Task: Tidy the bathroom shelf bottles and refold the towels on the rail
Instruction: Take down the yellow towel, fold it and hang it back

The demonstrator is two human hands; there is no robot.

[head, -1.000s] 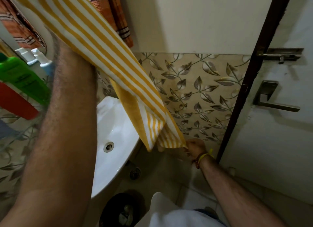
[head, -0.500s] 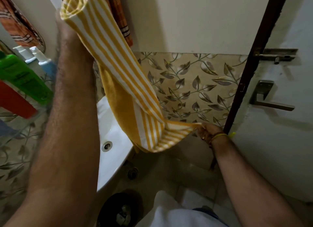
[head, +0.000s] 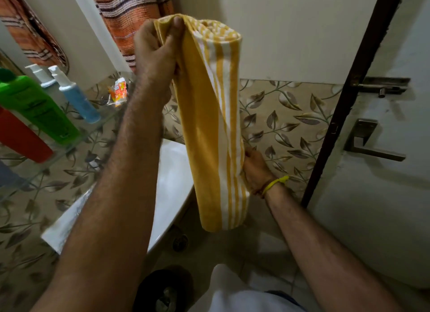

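Hanging folded above the basin (head: 172, 172): yellow striped towel (head: 209, 125). Left hand (head: 154, 53) fingers pinch its top edge; right hand (head: 254, 172) fingers grip its lower side. Green bottle (head: 37, 107) on glass shelf (head: 76, 137), left.

Bathroom corner around you.
You have a white sink (head: 173, 179) below, leaf-patterned tiles (head: 286, 125) ahead, a door with a metal lever handle (head: 370, 146) and latch (head: 384, 86), and what may be a dark bin (head: 162, 290).
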